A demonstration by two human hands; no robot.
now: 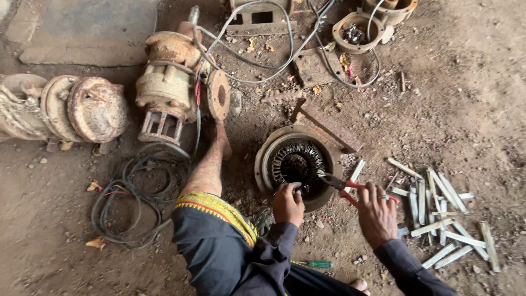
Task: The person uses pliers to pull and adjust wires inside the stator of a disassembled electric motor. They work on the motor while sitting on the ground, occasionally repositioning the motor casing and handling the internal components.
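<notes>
While the right hand (377,212) hides the red handles in clamped fingers, the pliers (335,182) point upper-left into the stator (296,164); left hand (288,201) fingers curl on its rim.

The motor housing (296,164) sits on the dirt floor (471,93) in front of the person. A pile of flat strips (444,214) lies to its right, a coil of cable (137,197) to its left. Behind the coil stands a pump (170,82). A screwdriver (315,264) lies near the person's knee.
</notes>
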